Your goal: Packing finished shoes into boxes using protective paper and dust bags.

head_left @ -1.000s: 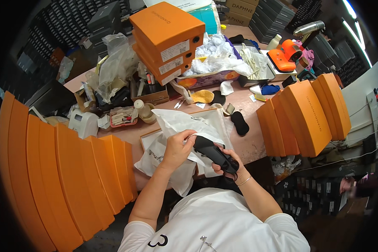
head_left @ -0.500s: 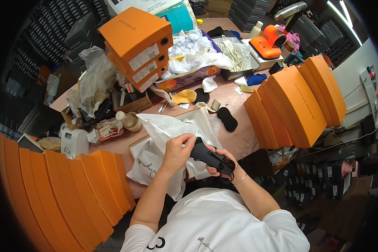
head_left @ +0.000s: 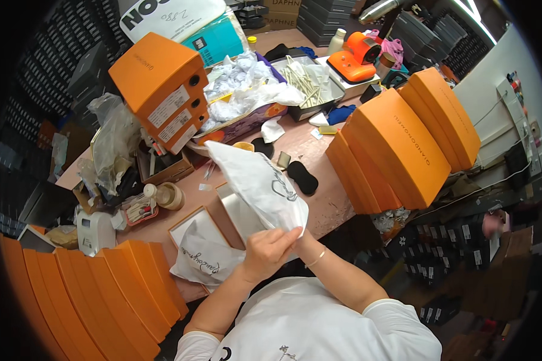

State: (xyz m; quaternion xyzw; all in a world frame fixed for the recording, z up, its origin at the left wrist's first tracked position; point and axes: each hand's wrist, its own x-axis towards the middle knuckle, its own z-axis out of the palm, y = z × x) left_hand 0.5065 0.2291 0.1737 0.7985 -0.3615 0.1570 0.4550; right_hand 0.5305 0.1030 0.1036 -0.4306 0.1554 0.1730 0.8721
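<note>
A white drawstring-type dust bag [head_left: 256, 183] with dark script on it stands up from my hands, its far corner pointing away and to the left. My left hand [head_left: 267, 254] pinches the bag's near edge, fingers closed on the cloth. Close against it, my right hand [head_left: 304, 243] is at the bag's near end; its fingers are hidden by the bag. No black shoe shows now. Below the bag, an open shoebox [head_left: 193, 221] and a second pale-lined box part [head_left: 232, 207] lie on the table. Another white dust bag [head_left: 203, 256] rests over the nearer box.
Orange shoeboxes [head_left: 96, 295] line the left, more orange boxes [head_left: 397, 147] stand on the right, and a stack [head_left: 156, 75] rises at the back left. A black insole-shaped pad [head_left: 302, 178], a spool [head_left: 283, 159] and a bottle [head_left: 170, 196] lie around the pink tabletop [head_left: 334, 210].
The black shoe that both hands held has gone from sight. My hands now have a white dust bag raised between them, and the view has shifted, uncovering the open box.
</note>
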